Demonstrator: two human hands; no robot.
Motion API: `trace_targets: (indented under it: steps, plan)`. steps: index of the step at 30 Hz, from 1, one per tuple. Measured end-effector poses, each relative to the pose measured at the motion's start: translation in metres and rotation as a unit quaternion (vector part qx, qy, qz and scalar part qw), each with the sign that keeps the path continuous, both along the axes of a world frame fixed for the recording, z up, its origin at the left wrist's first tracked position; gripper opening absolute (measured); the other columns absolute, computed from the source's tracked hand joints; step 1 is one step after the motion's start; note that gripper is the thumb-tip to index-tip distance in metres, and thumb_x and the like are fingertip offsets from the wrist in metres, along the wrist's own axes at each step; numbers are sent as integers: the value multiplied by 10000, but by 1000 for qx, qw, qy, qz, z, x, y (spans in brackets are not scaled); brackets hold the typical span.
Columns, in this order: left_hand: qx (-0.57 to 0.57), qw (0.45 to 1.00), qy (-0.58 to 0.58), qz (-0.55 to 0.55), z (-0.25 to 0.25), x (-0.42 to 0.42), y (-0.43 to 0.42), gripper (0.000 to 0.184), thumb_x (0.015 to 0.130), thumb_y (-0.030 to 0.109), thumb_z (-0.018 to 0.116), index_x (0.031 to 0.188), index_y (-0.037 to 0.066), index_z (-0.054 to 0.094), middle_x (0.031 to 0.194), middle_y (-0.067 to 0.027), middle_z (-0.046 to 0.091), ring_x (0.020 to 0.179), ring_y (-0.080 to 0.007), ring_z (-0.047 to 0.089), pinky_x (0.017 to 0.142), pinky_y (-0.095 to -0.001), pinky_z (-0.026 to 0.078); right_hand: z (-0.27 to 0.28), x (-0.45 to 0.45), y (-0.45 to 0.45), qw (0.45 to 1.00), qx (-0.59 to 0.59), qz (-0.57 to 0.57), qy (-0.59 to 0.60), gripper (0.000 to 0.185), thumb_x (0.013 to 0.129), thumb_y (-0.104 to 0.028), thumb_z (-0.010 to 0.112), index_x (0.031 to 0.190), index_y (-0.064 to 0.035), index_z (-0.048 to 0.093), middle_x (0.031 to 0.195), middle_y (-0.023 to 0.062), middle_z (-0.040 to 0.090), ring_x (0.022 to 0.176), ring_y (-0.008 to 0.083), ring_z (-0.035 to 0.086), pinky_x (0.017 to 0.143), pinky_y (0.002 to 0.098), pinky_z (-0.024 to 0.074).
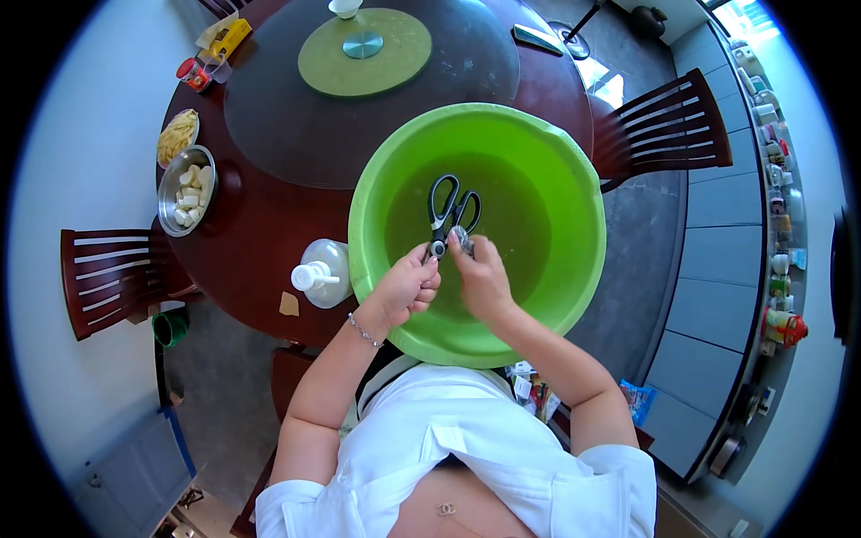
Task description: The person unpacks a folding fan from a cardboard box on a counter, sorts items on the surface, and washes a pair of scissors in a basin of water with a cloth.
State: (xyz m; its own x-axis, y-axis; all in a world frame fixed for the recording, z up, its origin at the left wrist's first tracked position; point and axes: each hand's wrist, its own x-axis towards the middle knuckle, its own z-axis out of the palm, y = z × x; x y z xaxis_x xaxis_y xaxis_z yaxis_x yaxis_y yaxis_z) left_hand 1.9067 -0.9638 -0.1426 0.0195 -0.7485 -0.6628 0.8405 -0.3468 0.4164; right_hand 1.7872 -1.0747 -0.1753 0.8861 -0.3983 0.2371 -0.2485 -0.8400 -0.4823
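Observation:
Over a large green basin (366,215) holding murky water (502,260), my left hand (408,285) is closed around the blade end of a pair of scissors (438,233). The black loop handles point away from me, and the blades are mostly hidden by the fingers. My right hand (484,276) pinches a small silvery scrubber (464,240) that looks like steel wool, right beside the scissors' pivot. Left of the basin stands a clear pump bottle (330,278) with a white top.
The basin sits at the near edge of a dark round table (260,269) with a turntable (314,54). A metal bowl of white chunks (169,211) and a plate of yellowish pieces (177,134) stand at left. Wooden chairs (668,117) flank the table.

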Motion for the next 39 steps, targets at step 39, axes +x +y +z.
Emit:
trace_targets:
  steps: [39]
  plan:
    - [-50,999,11,2,2,0,4,143,949,185,348,1080,199,402,604,59,321,427,-13,224,357,-142,169,7,8,15,990,98,-57,-81,527,660,135,481,1149,-50,547,864,151,480,782,319,496,660,373,432]
